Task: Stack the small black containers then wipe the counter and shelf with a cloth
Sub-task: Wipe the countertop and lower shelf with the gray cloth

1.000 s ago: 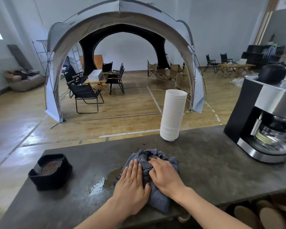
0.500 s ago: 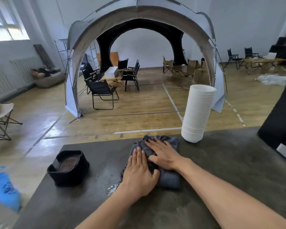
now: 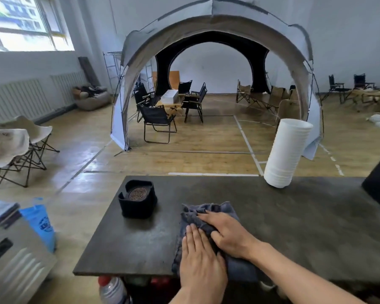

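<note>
Down near six o'clock, both hands press flat on the grey cloth (image 3: 208, 212) on the bench (image 3: 130, 242) — left hand (image 3: 201, 257) with straight fingers, right hand (image 3: 227, 233) spread across it — while the black container (image 3: 138, 199) sits at ten o'clock from the cloth, apart.

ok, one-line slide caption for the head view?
Both hands, left and right, press a grey cloth flat on the dark counter, black container alongside.
</note>
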